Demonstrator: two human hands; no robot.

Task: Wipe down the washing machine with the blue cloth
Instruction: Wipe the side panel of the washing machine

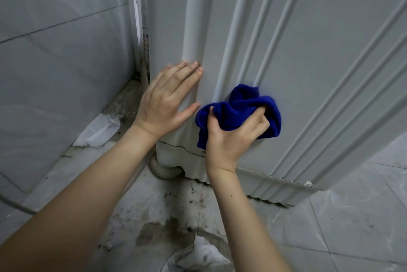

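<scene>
Right hand point(231, 137) clutches the bunched blue cloth point(240, 113) against the ribbed washing machine point(308, 62) panel. Left hand point(167, 99), fingers straight, presses its corner. A grey drain hose point(163, 172) curls beneath; crumpled paper point(97, 130) lies on the stained floor point(167, 216).

Left hand point(164, 101) flat, fingers straight and spread, right hand point(234, 137) curled in a grip, both forearms bare and extended

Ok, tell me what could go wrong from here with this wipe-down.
1. The blue cloth is bunched in the right hand, so it may skip the grooves beside the raised ribs on the washing machine.
2. The cloth's loose corner hangs low near the base. It could pick up grime from the stained floor and smear it back on.
3. Wiping lower may knock the hose under the corner.
</scene>
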